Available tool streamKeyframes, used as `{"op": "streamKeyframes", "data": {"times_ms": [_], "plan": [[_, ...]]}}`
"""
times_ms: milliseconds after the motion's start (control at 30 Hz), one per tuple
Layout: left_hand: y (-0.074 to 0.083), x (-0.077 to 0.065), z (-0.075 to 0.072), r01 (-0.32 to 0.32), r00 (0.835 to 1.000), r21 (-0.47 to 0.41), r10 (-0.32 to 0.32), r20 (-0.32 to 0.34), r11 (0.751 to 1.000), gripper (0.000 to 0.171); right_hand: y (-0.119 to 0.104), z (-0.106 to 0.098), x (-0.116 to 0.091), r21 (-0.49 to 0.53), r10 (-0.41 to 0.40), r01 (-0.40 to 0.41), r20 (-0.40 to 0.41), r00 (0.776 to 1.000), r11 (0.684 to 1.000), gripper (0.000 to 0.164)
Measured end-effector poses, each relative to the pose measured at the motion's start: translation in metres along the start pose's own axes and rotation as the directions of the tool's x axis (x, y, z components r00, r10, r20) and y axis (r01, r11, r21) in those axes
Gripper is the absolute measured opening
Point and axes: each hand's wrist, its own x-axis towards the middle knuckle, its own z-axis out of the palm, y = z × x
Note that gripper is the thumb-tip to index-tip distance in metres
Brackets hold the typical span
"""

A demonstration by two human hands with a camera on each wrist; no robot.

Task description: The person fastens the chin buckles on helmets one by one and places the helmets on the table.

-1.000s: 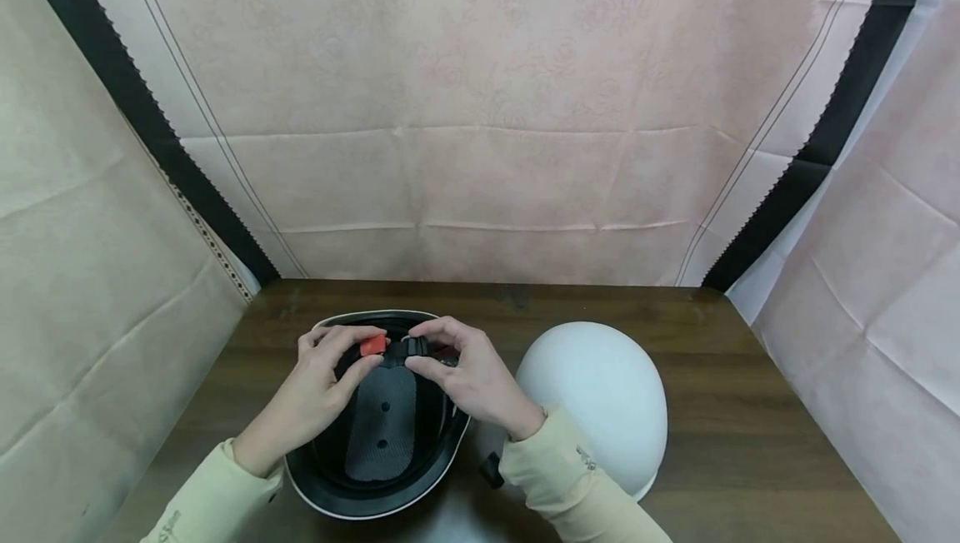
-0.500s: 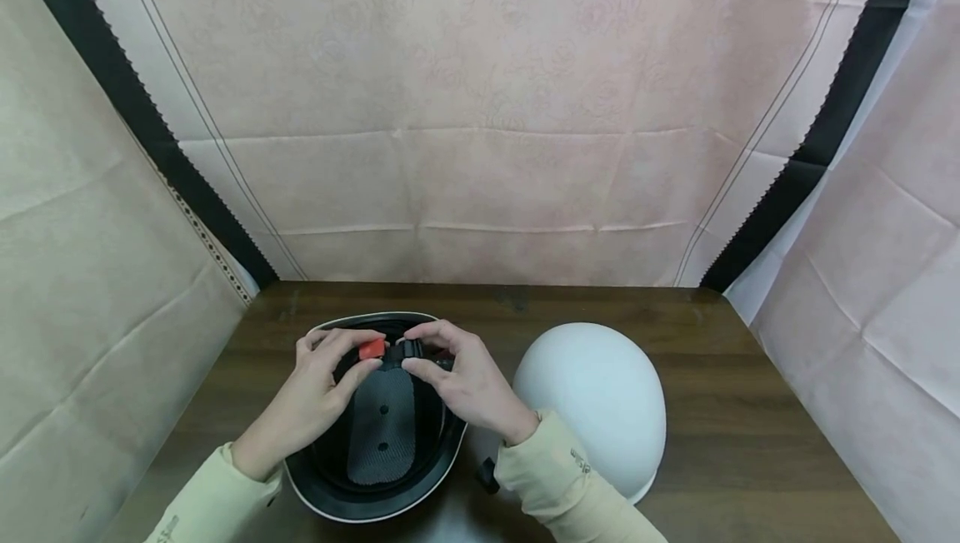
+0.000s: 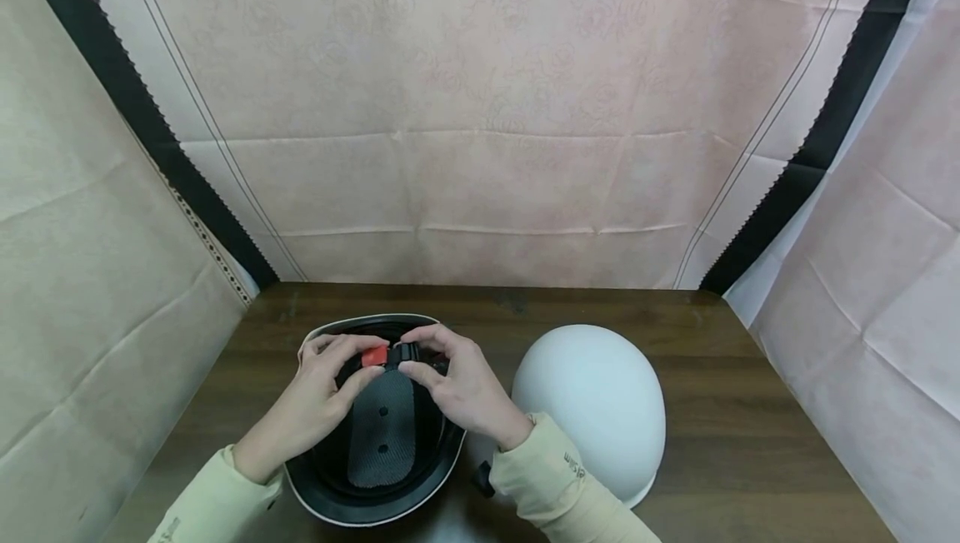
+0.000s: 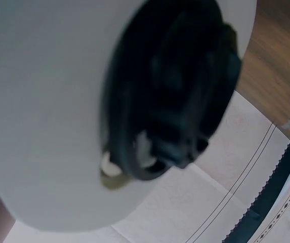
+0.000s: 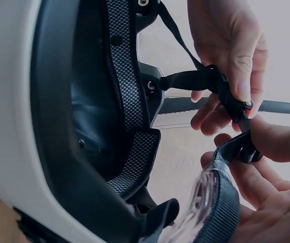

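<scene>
An upturned helmet rests on the wooden table, its opening facing up, near a white helmet lying dome up. Over that opening, the person's left hand pinches the red-marked buckle half between thumb and fingers, while the right hand pinches the black buckle half, beside the padded strap. The two halves lie close, end to end; whether they are locked together cannot be told. The step in hand looks like working this buckle — either way, it should go best with both halves in one straight line, the webbing untwisted, skin clear of the seam, and steady pressure rather than a sideways tug
</scene>
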Motion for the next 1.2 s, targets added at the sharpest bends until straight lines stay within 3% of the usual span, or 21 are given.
{"op": "streamKeyframes", "data": {"times_ms": [167,333,467,733,1200], "plan": [[0.001,-0.001,0.0,0.011,1.0,0.016,-0.01,-0.011,1.0,0.031,-0.001,0.002,0.0,-0.052,-0.012,0.012,-0.001,1.0,0.999,0.03],[0.003,0.0,0.002,-0.019,0.999,0.041,0.021,-0.035,0.999,0.032,-0.002,0.004,-0.002,-0.119,-0.049,0.047,-0.014,0.999,0.992,0.031],[0.007,0.001,0.002,0.0,0.999,0.065,0.002,-0.039,0.998,0.031,-0.003,0.005,-0.002,-0.164,-0.087,0.081,-0.026,0.996,0.983,0.031],[0.011,0.005,0.001,-0.002,0.999,0.065,0.005,-0.049,0.998,0.03,-0.005,0.009,-0.002,-0.205,-0.107,0.095,-0.047,0.993,0.974,0.031],[0.009,0.007,0.004,-0.004,1.0,0.034,0.004,0.006,0.999,0.026,-0.007,0.016,-0.001,-0.247,-0.134,0.115,-0.06,0.989,0.962,0.027]]}}
